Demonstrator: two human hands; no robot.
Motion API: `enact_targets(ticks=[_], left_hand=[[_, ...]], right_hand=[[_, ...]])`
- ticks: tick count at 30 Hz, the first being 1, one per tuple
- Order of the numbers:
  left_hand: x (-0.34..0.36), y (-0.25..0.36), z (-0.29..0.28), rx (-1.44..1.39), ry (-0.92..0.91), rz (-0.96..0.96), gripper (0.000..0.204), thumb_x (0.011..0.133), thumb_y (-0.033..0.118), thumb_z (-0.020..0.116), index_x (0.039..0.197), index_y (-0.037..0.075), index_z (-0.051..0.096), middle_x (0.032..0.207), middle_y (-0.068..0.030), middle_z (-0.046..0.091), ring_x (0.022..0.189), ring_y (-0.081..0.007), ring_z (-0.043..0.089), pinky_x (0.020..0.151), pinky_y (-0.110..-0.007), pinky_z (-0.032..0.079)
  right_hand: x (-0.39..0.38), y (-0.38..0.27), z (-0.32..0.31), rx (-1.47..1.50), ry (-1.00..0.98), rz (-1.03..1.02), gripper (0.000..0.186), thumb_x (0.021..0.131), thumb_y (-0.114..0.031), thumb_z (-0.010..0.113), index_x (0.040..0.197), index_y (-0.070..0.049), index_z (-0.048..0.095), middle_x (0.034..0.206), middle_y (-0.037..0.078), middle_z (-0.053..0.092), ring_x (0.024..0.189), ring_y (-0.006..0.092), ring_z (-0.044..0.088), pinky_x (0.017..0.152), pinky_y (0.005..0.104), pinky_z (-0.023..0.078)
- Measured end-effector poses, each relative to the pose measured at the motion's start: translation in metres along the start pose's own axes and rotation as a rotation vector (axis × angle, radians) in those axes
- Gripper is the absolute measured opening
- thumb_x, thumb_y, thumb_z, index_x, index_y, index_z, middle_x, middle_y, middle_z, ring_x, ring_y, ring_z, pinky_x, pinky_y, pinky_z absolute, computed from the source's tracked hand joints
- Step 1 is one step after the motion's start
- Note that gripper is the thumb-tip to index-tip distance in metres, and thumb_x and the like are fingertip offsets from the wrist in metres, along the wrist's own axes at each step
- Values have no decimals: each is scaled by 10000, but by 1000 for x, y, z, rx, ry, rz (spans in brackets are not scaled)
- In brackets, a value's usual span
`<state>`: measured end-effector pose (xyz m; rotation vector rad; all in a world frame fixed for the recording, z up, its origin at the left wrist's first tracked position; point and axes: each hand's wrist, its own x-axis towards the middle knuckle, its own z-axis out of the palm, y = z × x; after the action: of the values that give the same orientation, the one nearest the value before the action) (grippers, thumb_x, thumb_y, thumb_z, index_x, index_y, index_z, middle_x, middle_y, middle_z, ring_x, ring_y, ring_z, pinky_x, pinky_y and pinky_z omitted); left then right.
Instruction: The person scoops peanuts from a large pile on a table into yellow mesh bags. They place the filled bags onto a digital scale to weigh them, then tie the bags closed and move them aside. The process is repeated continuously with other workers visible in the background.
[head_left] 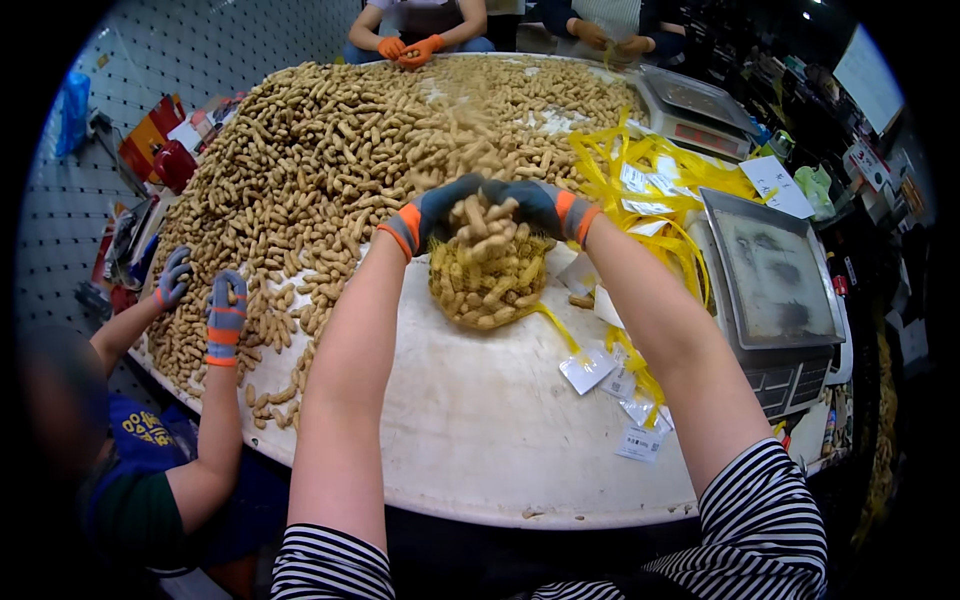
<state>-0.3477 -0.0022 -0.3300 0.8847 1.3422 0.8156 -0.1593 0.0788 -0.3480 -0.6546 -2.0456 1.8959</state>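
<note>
My left hand (436,214) and my right hand (545,207), in dark gloves with grey and orange cuffs, come together at the middle of the table. Between them they cup a scoop of unshelled peanuts (484,225), fingers curled around the far side. Right under the scoop, a yellow mesh bag (487,290) bulges with peanuts on the white tabletop. From the bag a yellow strip (557,325) runs to a white tag (587,369). Behind my hands spreads a large heap of loose peanuts (320,150); the ones just beyond my fingers look blurred.
At right lie yellow mesh bags (640,170) with white tags, a near weighing scale (775,270) and a far scale (700,100). A co-worker's gloved hand (226,315) works at the left edge. Across the table are another person's orange gloves (410,50) and a third person's hands (610,40).
</note>
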Motion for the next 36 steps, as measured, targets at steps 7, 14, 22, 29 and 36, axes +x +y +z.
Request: enact_targets(ticks=[7,14,22,29,36], left_hand=[[-76,58,31,671,-17,243,518,725,312,709,1126,15,573,985,-81,629,886,-137,576,762,-246,460],[-149,118,44,758,236,511,616,697,340,747,1130,-53,553,1042,-131,622,927,-175,581,833,-260,440],[-191,149,37,971,512,788,689,710,159,754,1288,12,408,943,-81,623,868,-140,573,779,-284,467],[-207,190,71,1213,767,760,761,674,187,774,1303,30,377,1059,-159,598,898,-215,594,765,-315,466],[-171,232,189,1485,978,1085,310,763,276,617,960,37,630,894,-176,643,782,-331,615,685,-389,481]], right_hand=[[-55,-60,-23,-531,-1,-455,527,753,70,454,1258,-81,464,1119,77,571,981,168,547,840,294,442],[-99,-151,-3,-826,317,-313,425,596,107,572,932,-138,660,916,65,647,810,209,616,677,273,489],[-132,-175,-7,-871,482,-422,328,555,5,690,846,-144,669,897,39,657,853,213,611,736,294,480],[-186,-209,-69,-1087,413,-782,110,699,-54,631,803,-44,664,803,85,659,744,205,622,606,281,483],[-287,-249,-149,-652,1230,-598,181,812,-25,463,843,1,639,752,90,632,624,179,590,540,303,483]])
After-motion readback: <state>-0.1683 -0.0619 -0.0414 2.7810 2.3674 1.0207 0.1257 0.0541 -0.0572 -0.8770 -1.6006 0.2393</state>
